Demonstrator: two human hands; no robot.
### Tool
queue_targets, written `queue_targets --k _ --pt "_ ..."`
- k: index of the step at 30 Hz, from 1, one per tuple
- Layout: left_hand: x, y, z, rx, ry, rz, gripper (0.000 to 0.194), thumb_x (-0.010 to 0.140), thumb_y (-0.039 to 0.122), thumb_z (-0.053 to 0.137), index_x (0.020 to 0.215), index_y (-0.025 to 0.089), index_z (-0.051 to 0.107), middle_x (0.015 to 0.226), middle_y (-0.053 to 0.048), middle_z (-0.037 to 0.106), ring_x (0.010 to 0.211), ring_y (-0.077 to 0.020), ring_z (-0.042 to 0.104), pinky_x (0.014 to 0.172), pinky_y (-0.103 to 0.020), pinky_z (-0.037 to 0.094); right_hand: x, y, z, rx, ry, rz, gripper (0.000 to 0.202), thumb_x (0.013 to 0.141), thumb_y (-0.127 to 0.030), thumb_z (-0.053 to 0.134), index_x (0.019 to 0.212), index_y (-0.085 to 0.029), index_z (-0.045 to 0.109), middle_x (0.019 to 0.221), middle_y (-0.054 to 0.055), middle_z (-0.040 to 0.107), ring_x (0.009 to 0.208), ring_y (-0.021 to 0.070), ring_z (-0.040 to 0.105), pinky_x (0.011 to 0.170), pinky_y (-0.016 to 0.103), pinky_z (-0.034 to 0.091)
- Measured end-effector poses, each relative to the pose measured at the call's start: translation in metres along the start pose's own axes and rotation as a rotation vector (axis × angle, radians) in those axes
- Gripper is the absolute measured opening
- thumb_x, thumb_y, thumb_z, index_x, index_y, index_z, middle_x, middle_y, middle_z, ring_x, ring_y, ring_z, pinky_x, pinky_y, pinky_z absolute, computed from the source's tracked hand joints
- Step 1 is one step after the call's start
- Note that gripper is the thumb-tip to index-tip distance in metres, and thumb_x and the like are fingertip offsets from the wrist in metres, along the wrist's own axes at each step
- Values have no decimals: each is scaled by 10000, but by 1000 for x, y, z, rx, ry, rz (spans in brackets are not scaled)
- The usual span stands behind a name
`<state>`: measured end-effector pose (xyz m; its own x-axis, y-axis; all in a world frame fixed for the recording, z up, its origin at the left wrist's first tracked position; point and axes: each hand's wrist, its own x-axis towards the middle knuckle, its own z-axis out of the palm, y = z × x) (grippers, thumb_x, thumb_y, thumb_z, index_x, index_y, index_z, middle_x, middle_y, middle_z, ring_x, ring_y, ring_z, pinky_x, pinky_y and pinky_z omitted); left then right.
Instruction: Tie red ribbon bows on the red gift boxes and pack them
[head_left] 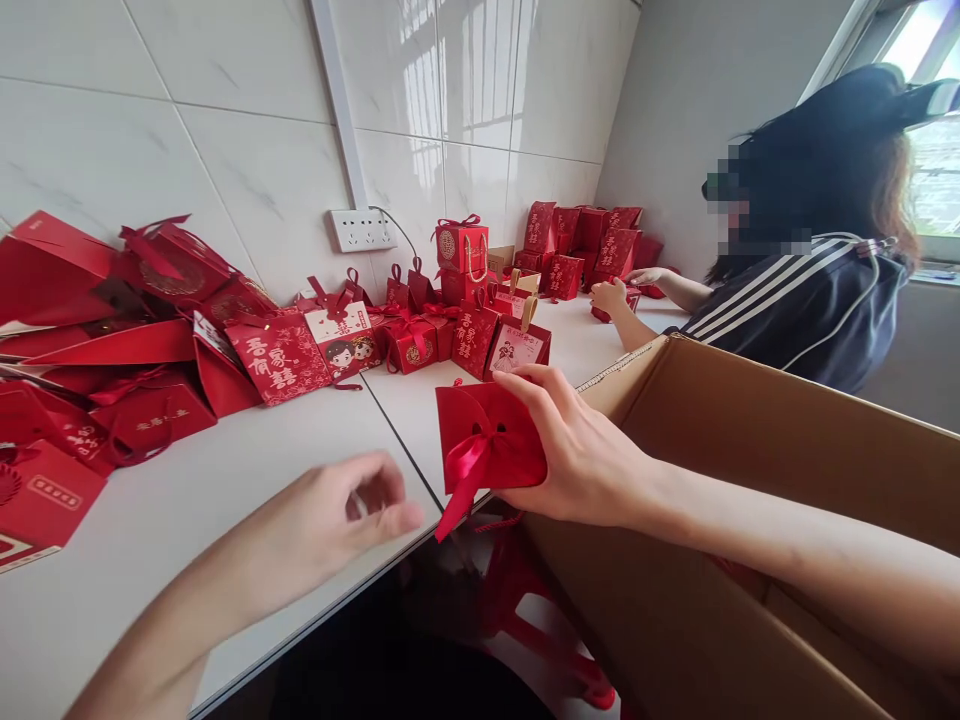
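Note:
A red gift box [517, 435] with a satin ribbon hanging from its near side is gripped by my right hand [577, 445], fingers on top and thumb underneath, over the table's front edge. My left hand [356, 505] hovers above the white table [300, 510] to the left of that box, its fingers curled and slightly blurred, with a gap between thumb and fingertips and nothing in it. Behind both hands stand a box with a cartoon couple [349, 340] and a pink-fronted box [517, 350].
Red boxes and bags [161, 400] are heaped at the left, and more boxes [585, 245] stand along the wall. An open cardboard carton [750, 400] fills the right. Beyond it a person [802, 290] handles a red box. A red stool [555, 640] is below.

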<state>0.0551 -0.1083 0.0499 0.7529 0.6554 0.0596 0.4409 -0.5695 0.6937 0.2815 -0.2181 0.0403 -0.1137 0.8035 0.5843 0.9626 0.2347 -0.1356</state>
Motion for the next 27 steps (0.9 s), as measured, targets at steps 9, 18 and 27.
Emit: queue_targets --k 9,18,27 --pt "28 20 50 -26 312 39 305 820 479 464 687 204 470 641 21 565 561 -127 506 565 -223 393 3 -1 17 111 -60 21 880 636 -282 721 1359 -177 230 1273 198 379 1179 349 479 897 511 491" --pt "49 -24 60 -235 227 -145 315 763 482 545 675 180 529 651 3 597 589 -140 531 564 -229 387 27 27 32 403 -467 362 703 788 -566 569 1286 -115 365 1294 209 504 1159 280 549 898 402 484" --pt "52 -27 55 -278 160 -199 342 762 514 551 689 180 555 531 23 572 483 -118 482 522 -231 346 36 29 19 268 -613 430 347 837 -470 491 618 -201 494 600 18 610 526 157 590 504 258 420"
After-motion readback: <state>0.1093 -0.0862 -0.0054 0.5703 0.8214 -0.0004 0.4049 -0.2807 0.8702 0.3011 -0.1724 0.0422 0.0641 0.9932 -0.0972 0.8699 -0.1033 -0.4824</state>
